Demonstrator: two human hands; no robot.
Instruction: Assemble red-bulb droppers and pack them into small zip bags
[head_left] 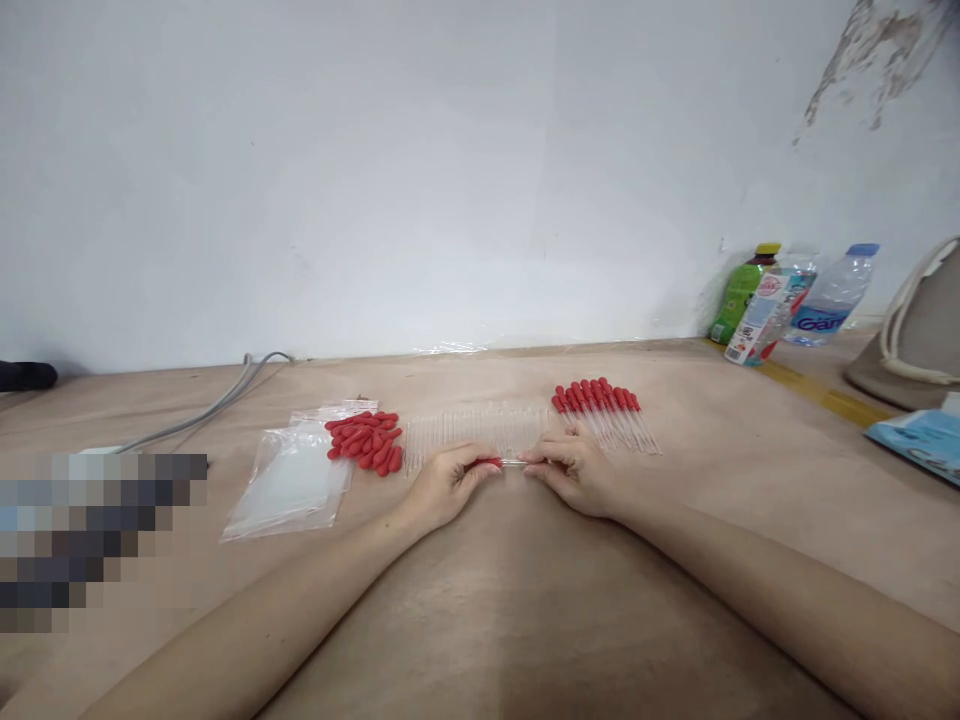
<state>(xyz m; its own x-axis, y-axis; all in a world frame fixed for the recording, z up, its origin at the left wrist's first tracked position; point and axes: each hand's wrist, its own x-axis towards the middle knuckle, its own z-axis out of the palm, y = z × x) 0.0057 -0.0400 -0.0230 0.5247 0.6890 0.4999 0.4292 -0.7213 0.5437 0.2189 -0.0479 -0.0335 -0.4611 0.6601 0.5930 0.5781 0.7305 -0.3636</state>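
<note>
My left hand (456, 480) is closed on a red rubber bulb (491, 462), pinched between thumb and fingers. Facing it, my right hand (571, 472) pinches a clear glass dropper tube (514, 463). Bulb and tube lie in one line and seem to meet; the exact joint is too small to tell. Just behind my hands a row of clear glass tubes (472, 428) lies side by side. Left of that row is a pile of loose red bulbs (365, 440). On the right, droppers with red bulbs fitted (600, 402) lie fanned out.
Clear plastic bags (289, 485) lie under and beside the bulb pile. A grey cable (202, 405) runs along the left. Bottles (832, 295) and a carton (765, 318) stand at the back right, near a beige cap-like item (911, 340) and a blue packet (922, 440).
</note>
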